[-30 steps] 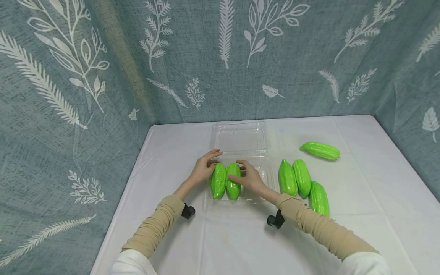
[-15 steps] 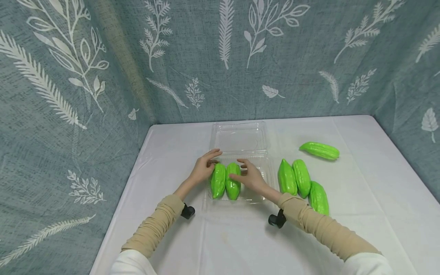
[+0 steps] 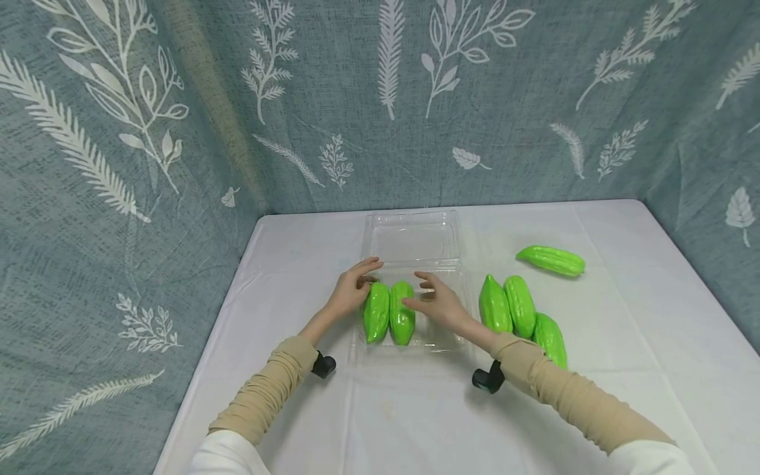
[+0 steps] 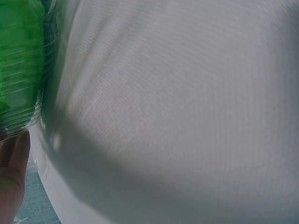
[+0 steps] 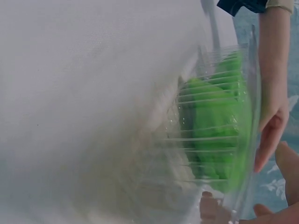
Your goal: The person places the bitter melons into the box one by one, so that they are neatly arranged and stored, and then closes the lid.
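A clear plastic clamshell tray (image 3: 442, 340) lies on the white table, its lid (image 3: 412, 236) folded open behind it. Two green ridged gourds lie side by side in the tray's left half, the left gourd (image 3: 377, 311) and the right gourd (image 3: 402, 315). My left hand (image 3: 355, 288) rests with straight fingers on the tray's left rim beside the left gourd. Over the tray's bare right half my right hand (image 3: 438, 300) hovers with relaxed fingers, its thumb by the right gourd. The right wrist view shows the gourds (image 5: 217, 135) through the ribbed tray wall and the left hand (image 5: 273, 116) behind it.
Three more green gourds (image 3: 520, 305) lie bunched just right of the tray, partly behind my right forearm. Another gourd (image 3: 551, 260) lies farther back right. Patterned blue cloth walls close the table at the back and left. The white tablecloth (image 3: 415, 422) spreads in front.
My right hand has slid a little to the right, off the right gourd, with its fingers lifting. The left hand and both gourds have stayed put.
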`<state>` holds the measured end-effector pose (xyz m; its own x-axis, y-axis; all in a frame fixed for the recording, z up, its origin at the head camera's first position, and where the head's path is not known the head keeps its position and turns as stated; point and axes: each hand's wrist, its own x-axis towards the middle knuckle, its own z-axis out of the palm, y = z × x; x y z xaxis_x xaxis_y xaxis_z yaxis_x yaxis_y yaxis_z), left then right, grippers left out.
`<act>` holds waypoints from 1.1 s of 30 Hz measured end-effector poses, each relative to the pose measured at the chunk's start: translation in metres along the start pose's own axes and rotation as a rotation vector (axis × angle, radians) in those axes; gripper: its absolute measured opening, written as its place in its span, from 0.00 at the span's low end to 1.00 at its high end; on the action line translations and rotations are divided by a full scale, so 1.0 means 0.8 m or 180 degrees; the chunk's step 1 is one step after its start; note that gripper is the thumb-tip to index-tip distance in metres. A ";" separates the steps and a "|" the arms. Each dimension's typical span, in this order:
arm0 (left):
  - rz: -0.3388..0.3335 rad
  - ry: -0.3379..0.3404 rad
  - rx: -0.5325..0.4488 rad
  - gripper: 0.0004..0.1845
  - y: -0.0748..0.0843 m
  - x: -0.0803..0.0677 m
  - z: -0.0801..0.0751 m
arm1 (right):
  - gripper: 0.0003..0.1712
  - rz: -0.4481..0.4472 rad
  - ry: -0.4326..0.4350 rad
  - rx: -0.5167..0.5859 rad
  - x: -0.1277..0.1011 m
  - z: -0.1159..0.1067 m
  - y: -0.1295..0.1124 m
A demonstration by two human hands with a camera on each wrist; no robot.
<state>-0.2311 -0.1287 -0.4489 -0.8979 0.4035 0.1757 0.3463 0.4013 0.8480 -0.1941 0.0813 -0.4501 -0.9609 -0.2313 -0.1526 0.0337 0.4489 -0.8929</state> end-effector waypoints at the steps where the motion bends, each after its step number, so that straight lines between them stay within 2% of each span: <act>1: 0.0004 0.0016 0.0008 0.26 -0.006 0.001 0.001 | 0.41 -0.0008 -0.0019 0.0004 -0.001 -0.002 0.000; 5: 0.0000 0.0059 0.0067 0.27 -0.027 0.005 0.006 | 0.42 -0.0067 -0.0070 -0.0040 -0.004 -0.010 -0.002; 9: -0.0019 0.0066 0.0137 0.28 -0.034 0.004 0.008 | 0.42 -0.0128 -0.0118 -0.0073 -0.008 -0.019 -0.005; 23: -0.0017 0.0073 0.0162 0.27 -0.032 -0.002 0.012 | 0.42 -0.0270 -0.0246 -0.0164 -0.029 -0.050 -0.006; 33: -0.0046 0.0110 0.0248 0.27 -0.029 -0.004 0.013 | 0.41 -0.0365 -0.0182 -0.0003 -0.043 -0.081 -0.004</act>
<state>-0.2336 -0.1309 -0.4743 -0.9114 0.3692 0.1819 0.3520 0.4702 0.8094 -0.1786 0.1437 -0.4150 -0.9412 -0.3299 -0.0733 -0.0757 0.4174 -0.9056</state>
